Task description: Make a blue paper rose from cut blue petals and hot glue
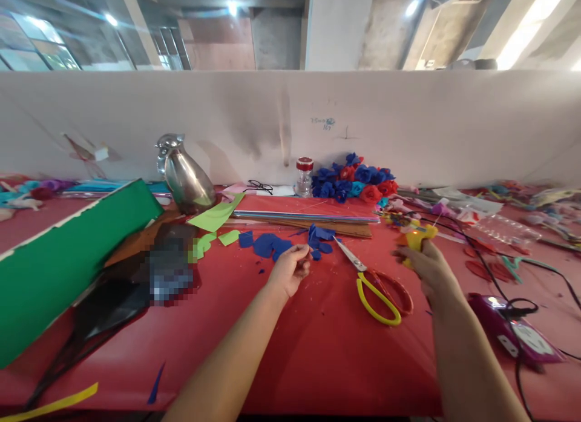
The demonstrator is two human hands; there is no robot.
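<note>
Fingers (301, 251) above red tabletop (327, 361); pale partition (227, 116), lights (232, 9) beyond.

At our right fingers (415, 257) we are seeing a yellow glue gun (425, 233) with an orange patch. On either side of our left fingers (296, 252) we are finding deep-blue pieces (267, 245), with a lime-green sheet (216, 215) farther left. Between left and right fingers, scissors (362, 268) are pairing grey blades with one yellow and one red handle loop. Beneath, the tabletop (318, 361) is showing plain red. Beyond our fingers we are viewing blue, red and turquoise flowers (342, 180). Right of our right fingers, a purple device (494, 318) is bearing a white patch.
</note>
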